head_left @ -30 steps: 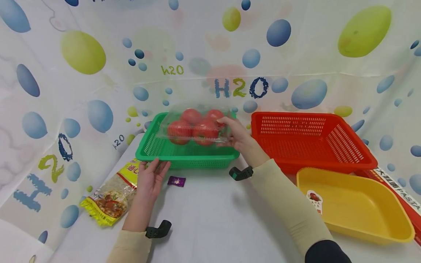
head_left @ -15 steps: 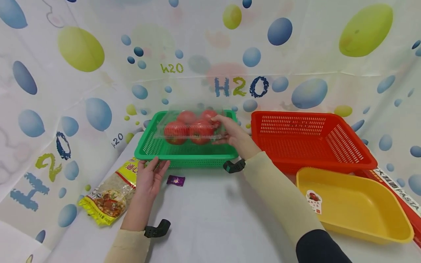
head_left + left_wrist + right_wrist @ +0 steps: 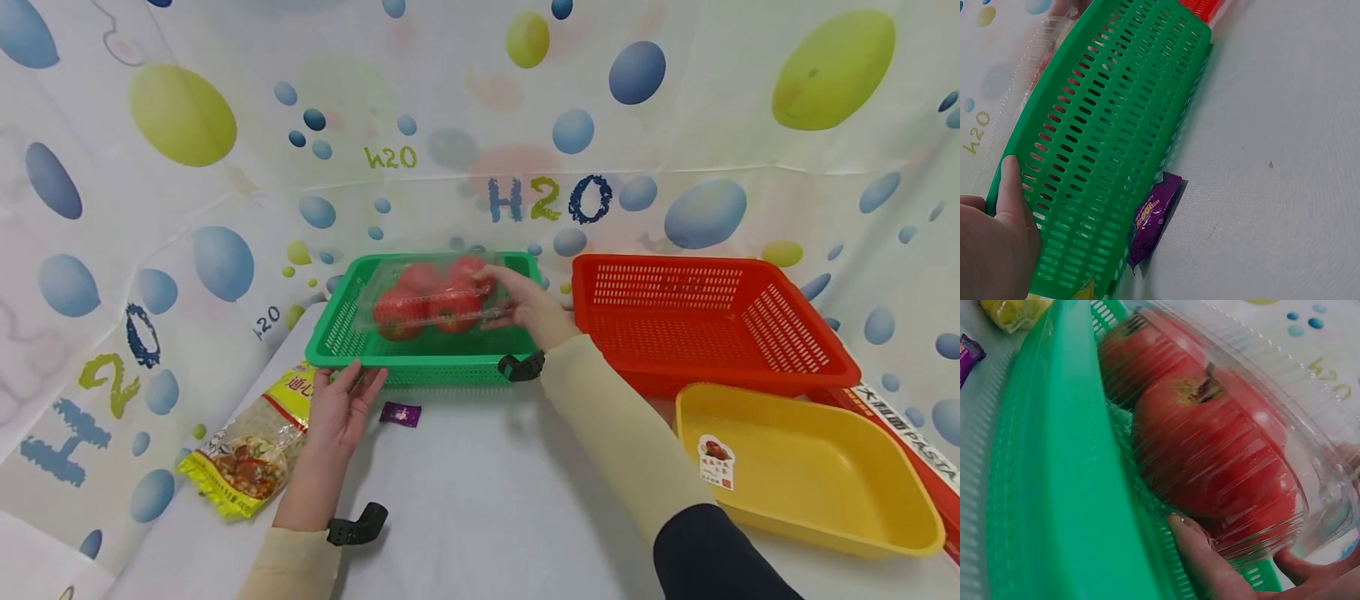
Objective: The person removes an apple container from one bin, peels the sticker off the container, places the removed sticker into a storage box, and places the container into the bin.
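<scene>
1. Where the head view looks down on the white table (image 3: 480, 500), a clear clamshell of tomatoes (image 3: 431, 300) is held low inside the green basket (image 3: 337, 333) near the table's far edge, gripped at its right end by the right hand (image 3: 525, 308). The left hand (image 3: 341, 412) is laid flat, fingers straight and slightly spread, tips touching the basket's near wall. A noodle packet (image 3: 247, 450) is seen by the table's left edge, a purple sachet (image 3: 400, 413) just beside the basket, a red basket (image 3: 705, 321) and a yellow tray (image 3: 817, 475) toward the right edge.

2. In the left wrist view, the thumb (image 3: 1013, 187) is pressed against the green basket's slotted wall (image 3: 1104, 137); nothing is gripped. The purple sachet (image 3: 1154, 219) is tucked against the basket's foot.

3. In the right wrist view, the clamshell (image 3: 1222, 444) is pinched between fingers (image 3: 1204, 556) under its rim and a thumb at the lower right. The thin shell is judged springy, slick and easily dented, its load fairly heavy and bruisable; support under the base or at a short end is judged safest.
</scene>
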A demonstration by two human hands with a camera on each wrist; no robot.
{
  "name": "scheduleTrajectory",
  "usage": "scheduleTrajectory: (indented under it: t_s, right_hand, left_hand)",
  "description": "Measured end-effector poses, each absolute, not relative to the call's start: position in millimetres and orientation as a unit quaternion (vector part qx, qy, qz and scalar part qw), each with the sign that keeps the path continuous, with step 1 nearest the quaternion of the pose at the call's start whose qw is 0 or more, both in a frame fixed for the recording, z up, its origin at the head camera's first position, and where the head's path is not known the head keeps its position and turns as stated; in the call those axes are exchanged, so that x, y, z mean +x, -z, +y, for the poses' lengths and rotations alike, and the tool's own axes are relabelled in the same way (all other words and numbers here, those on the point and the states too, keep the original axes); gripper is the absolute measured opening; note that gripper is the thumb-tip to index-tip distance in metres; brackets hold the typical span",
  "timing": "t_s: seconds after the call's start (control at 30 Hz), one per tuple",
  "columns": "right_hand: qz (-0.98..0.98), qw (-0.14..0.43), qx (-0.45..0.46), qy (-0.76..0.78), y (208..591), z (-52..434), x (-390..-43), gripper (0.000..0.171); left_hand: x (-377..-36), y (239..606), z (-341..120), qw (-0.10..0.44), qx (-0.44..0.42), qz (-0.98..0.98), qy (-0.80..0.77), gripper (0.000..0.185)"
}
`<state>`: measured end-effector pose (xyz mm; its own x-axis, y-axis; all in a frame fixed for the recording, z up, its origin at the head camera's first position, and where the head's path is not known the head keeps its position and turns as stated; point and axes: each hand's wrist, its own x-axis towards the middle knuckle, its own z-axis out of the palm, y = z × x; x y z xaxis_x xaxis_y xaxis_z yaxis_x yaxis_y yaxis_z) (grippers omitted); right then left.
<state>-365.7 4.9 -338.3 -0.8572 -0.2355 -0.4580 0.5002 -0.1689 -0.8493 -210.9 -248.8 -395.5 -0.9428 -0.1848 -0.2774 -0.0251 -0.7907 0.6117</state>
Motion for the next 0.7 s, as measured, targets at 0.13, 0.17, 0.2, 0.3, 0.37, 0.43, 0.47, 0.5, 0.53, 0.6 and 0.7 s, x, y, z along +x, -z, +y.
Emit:
scheduleTrajectory:
  t_s: [0.13,0.17,0.2,0.3,0.37,0.43,0.47,0.5,0.53,0.6,0.7]
  right_hand:
    - [0.600,0.252,0.111,0.751,346,2,-369,0.077]
    - [0.603,0.254,0.110,0.748,348,2,-369,0.075]
    - [0.606,0.256,0.109,0.745,351,1,-370,0.074]
    - [0.614,0.259,0.110,0.738,357,-1,-371,0.068]
    - [0.617,0.263,0.111,0.733,359,-2,-372,0.064]
    - [0.619,0.262,0.114,0.731,361,-2,-372,0.059]
    - [0.619,0.262,0.115,0.731,361,-3,-372,0.057]
    - [0.624,0.259,0.115,0.728,361,-3,-372,0.055]
    - [0.630,0.256,0.113,0.724,361,-2,-371,0.054]
    - [0.647,0.246,0.111,0.713,362,-2,-371,0.055]
    - [0.671,0.237,0.111,0.694,361,-2,-370,0.061]
  left_hand:
    - [-211,395,-249,0.044,0.163,-0.327,0.930,0.053]
    - [-211,394,-249,0.044,0.162,-0.328,0.930,0.053]
    - [-211,394,-248,0.044,0.161,-0.329,0.929,0.054]
    - [-212,394,-248,0.043,0.159,-0.329,0.930,0.054]
    - [-212,394,-248,0.042,0.160,-0.326,0.931,0.053]
    - [-212,394,-248,0.042,0.160,-0.325,0.931,0.053]
    - [-212,394,-248,0.042,0.160,-0.325,0.931,0.053]
    - [-212,394,-247,0.042,0.160,-0.324,0.931,0.053]
    - [-212,395,-247,0.042,0.159,-0.324,0.932,0.053]
    - [-212,395,-247,0.044,0.157,-0.324,0.932,0.052]
    - [-211,395,-247,0.047,0.156,-0.324,0.932,0.050]
